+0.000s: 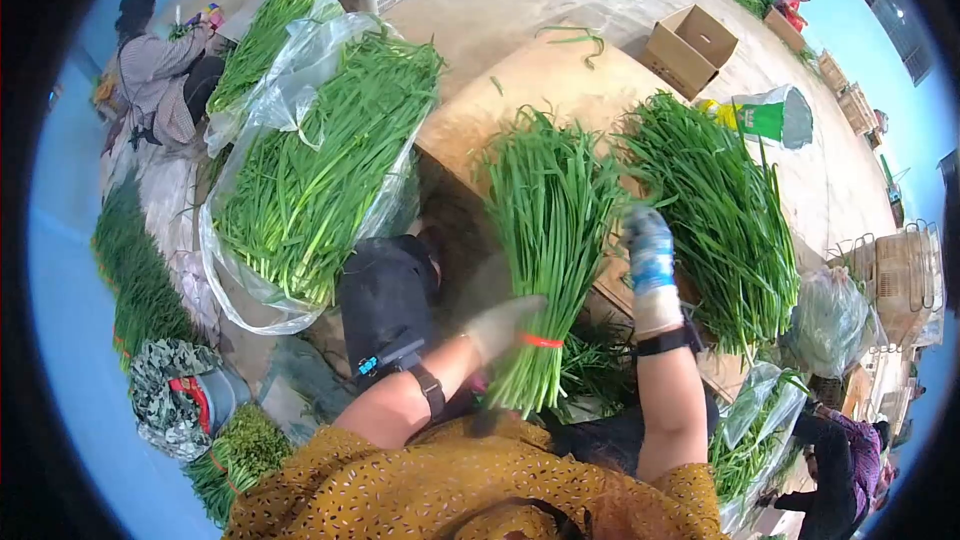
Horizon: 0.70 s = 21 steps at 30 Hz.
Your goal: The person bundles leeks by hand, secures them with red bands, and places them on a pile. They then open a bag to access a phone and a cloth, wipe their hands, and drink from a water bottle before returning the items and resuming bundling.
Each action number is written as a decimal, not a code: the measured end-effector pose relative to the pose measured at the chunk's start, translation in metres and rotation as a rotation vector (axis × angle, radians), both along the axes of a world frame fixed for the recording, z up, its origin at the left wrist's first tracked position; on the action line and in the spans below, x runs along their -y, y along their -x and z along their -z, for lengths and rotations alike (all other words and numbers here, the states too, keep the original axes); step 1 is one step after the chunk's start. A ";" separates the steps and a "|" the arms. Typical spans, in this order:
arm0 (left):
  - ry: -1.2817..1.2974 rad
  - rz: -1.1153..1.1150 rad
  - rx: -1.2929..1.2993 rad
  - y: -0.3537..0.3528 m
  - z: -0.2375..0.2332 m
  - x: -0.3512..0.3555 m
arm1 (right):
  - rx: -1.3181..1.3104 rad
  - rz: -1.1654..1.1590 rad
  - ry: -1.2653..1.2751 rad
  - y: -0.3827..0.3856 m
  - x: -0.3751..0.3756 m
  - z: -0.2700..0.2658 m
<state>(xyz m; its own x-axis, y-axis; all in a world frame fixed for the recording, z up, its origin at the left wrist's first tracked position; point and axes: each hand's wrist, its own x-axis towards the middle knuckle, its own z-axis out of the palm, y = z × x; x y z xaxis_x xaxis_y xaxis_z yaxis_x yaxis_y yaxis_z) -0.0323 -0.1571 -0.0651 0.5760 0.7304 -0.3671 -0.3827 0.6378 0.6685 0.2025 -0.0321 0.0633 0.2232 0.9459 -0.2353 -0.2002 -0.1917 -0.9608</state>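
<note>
A bunch of garlic chives (550,210), bound near its stem end with a red band (541,340), lies in front of me from my lap onto a wooden board (530,75). My left hand (505,325), in a pale glove and blurred, is closed against the left side of the stems beside the band. To the right of the leaves is my right hand (648,245), in a white and blue glove. Motion smears its fingers, and I cannot make out anything in them. A pile of loose chives (710,225) rests just beyond it.
At left, an open plastic bag (215,270) holds more chives. Behind the board stands a cardboard box (690,50). Bound bunches (140,270) line the left wall. A seated person (160,70) is at upper left, another person (850,460) at lower right. Plastic crates (905,280) stand at right.
</note>
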 end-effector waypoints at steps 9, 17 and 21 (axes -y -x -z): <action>0.244 -0.240 0.009 0.013 -0.077 0.002 | 1.216 -1.107 0.224 -0.071 0.119 -0.026; 0.156 -0.258 0.225 0.033 0.011 0.027 | 1.228 -0.478 -0.790 0.024 0.024 -0.050; -0.084 -0.248 -0.189 0.051 0.022 0.044 | 0.790 -0.910 -0.248 0.031 0.010 -0.099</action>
